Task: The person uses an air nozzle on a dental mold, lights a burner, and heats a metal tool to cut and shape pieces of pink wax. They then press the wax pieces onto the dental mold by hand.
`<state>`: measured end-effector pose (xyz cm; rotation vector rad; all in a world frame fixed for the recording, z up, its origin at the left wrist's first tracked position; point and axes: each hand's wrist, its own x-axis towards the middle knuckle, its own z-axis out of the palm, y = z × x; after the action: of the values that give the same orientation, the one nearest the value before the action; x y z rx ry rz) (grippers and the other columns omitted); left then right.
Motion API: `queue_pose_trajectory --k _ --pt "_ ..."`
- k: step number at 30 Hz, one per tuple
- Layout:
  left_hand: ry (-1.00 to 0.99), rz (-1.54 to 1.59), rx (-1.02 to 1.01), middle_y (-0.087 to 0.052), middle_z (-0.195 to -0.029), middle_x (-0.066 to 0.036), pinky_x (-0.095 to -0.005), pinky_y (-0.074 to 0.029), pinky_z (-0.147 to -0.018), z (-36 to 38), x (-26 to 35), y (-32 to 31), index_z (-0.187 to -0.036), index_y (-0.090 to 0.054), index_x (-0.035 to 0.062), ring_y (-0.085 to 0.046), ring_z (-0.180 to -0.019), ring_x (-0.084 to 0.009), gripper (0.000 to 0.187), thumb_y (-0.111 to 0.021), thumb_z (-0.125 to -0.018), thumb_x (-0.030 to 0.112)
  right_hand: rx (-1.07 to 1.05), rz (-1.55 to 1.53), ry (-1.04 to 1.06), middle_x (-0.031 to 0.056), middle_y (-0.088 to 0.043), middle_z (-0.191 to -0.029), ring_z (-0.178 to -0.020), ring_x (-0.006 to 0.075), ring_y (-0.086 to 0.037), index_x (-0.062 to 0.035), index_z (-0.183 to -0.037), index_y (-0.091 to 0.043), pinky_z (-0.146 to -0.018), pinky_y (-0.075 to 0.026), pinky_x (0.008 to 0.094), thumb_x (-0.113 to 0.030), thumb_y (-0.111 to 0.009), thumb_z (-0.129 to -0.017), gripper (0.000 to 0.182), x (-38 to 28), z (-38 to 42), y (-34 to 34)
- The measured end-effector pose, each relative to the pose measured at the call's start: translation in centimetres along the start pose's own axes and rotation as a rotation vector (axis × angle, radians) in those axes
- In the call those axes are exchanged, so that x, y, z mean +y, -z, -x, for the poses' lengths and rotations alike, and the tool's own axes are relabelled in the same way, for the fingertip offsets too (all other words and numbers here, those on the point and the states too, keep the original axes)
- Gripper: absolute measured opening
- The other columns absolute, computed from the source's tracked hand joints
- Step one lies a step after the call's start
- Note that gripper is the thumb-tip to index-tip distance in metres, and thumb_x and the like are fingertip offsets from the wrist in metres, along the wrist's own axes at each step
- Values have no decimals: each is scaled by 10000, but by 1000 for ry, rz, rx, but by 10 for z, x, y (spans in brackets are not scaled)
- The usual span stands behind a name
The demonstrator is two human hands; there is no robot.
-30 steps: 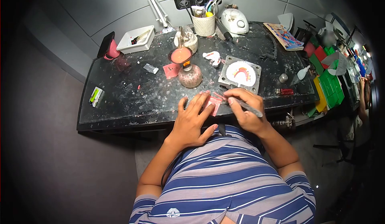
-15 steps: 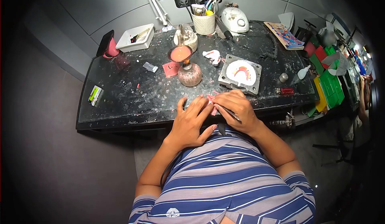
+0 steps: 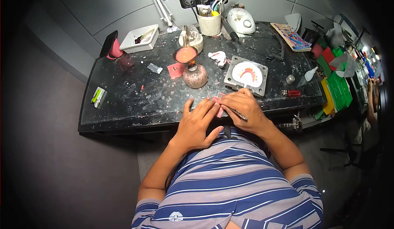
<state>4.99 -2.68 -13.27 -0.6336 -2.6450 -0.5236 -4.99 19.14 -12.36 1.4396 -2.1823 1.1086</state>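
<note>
Pink wax pieces [image 3: 220, 112] lie at the front edge of the black bench, partly covered by my fingers. My left hand [image 3: 195, 124] rests flat with fingers stretched out, its index fingertip on the wax and its thumb spread toward my body. Pinched in my right hand [image 3: 245, 108] is a slim carving tool [image 3: 239, 114]; its handle shows below the fingers, while its tip is hidden near the wax. Just beyond my right hand sits a metal flask half [image 3: 234, 81] with white plaster and a denture [image 3: 248, 72] set in it.
A burner [image 3: 195, 77] with a visible flame stands under a pan of pink wax [image 3: 186, 55]. Around it are a pink wax sheet [image 3: 175, 70] and a plaster model with pink and white parts [image 3: 218, 58]. Farther back are a white tray [image 3: 130, 46] and a tool cup [image 3: 209, 26].
My right hand and the tool have shifted very slightly over the wax. The left hand stays almost in place, and the bench items are unchanged.
</note>
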Motion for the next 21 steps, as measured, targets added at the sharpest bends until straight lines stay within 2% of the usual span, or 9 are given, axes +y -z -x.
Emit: queue_pose_trajectory --k 15,21 --pt "9 2 4 -650 -1384 -181 -634 -201 -1248 -2 0 0 -1429 -626 35 -570 -1381 -348 670 -751 -925 458 -7 -9 -66 136 -803 -1048 -962 291 -749 -6 -1059 -786 -923 -485 397 -30 -737 -933 136 -9 12 26" --pt "2 5 8 -654 -1386 -168 -627 -200 -1251 -1 -3 2 -1438 -633 58 -576 -1380 -336 663 -752 -921 456 5 -69 -128 150 -807 -1036 -965 305 -768 3 -1065 -786 -908 -538 391 -14 -743 -925 148 -7 16 32"
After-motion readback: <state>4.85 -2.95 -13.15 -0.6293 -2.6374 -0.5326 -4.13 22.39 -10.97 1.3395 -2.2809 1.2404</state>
